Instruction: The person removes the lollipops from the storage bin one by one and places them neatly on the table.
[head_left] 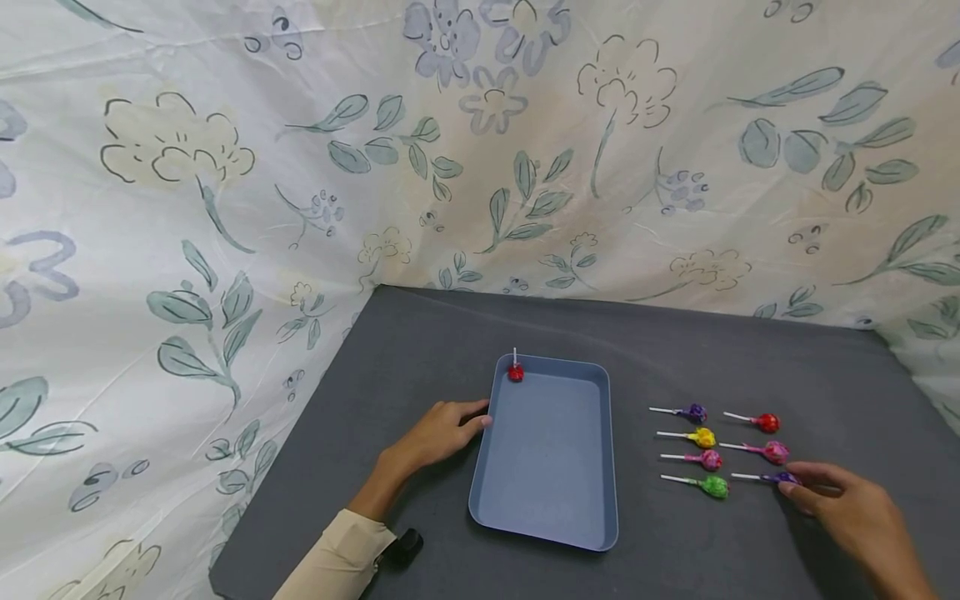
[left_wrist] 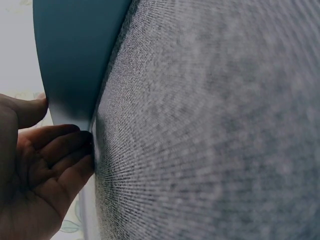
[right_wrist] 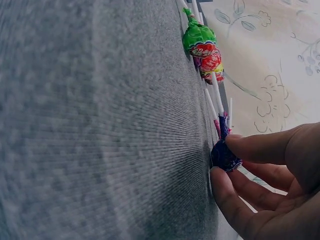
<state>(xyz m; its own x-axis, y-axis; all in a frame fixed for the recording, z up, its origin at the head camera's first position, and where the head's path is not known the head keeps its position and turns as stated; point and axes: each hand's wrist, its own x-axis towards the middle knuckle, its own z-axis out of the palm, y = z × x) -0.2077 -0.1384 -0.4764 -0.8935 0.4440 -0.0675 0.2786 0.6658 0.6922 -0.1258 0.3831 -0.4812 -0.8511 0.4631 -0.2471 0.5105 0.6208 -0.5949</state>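
Observation:
A blue-grey tray [head_left: 551, 454] lies on the table with one red lollipop [head_left: 516, 372] at its far left corner, its stick over the rim. My left hand [head_left: 444, 432] touches the tray's left side with thumb and fingers, and the left wrist view shows the fingers relaxed against the tray wall [left_wrist: 75, 60]. To the right, my right hand [head_left: 847, 500] pinches the head of a purple lollipop [right_wrist: 225, 154] between thumb and fingers, low at the cloth. Its white stick points left, towards a green lollipop [head_left: 714, 486].
Beside the held one lie a pink lollipop [head_left: 776, 452] and a red lollipop [head_left: 767, 422]. The left column has a dark purple lollipop [head_left: 697, 412], a yellow lollipop [head_left: 703, 437] and another pink lollipop [head_left: 710, 459]. Behind the dark grey table [head_left: 420, 350] hangs a floral curtain [head_left: 465, 217].

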